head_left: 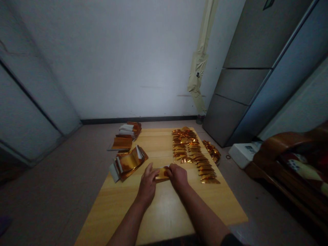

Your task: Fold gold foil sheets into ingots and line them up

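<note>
My left hand (147, 184) and my right hand (177, 177) hold a folded piece of gold foil paper (162, 174) between them, near the middle of a light wooden table (164, 208). Long rows of folded gold foil pieces (194, 157) lie close to my right hand, stretching toward the far edge. To the left stand stacks of flat gold and white paper sheets (128, 163), and a further pile (127, 134) sits at the far left corner.
A heap of gold foil pieces (212, 152) lies on the floor past the table's right edge. A tall grey refrigerator (243, 71) stands at right, with a white box (243, 154) and a wooden chair (287, 164) near it. A white wall (115, 58) runs behind.
</note>
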`<state>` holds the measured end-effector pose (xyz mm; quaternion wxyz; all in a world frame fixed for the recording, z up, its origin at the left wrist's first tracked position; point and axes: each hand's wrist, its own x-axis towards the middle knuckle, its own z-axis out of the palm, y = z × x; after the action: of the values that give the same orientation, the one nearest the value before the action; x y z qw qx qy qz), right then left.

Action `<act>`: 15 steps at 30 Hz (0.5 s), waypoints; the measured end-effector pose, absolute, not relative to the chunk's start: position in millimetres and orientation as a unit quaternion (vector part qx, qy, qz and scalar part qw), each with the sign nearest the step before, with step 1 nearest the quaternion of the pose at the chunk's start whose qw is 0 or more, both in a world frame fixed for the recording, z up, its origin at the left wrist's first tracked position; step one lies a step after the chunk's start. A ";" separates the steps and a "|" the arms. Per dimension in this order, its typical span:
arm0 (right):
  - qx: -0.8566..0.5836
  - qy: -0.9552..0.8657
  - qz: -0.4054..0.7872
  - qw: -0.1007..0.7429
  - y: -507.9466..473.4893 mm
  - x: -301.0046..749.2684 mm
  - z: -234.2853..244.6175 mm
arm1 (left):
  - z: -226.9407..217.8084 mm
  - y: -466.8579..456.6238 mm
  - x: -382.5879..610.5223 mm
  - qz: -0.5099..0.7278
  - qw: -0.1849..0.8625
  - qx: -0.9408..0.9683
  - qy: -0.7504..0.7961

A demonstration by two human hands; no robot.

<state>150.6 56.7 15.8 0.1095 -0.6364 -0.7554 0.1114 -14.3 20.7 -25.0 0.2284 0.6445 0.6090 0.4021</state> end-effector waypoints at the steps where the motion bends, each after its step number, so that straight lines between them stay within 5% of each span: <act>1: -0.639 -0.755 0.106 0.104 56.6 150.1 16.3 | -26.0 20.2 -14.2 0.389 0.219 0.658 0.607; 15: -0.657 -0.744 0.085 0.085 59.1 146.4 16.6 | -33.5 14.2 -9.6 0.321 0.056 0.725 0.607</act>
<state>146.4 59.1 16.6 0.0848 -0.6572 -0.7441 0.0851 -9.6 14.2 -33.5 0.0562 0.7250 0.6068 0.3209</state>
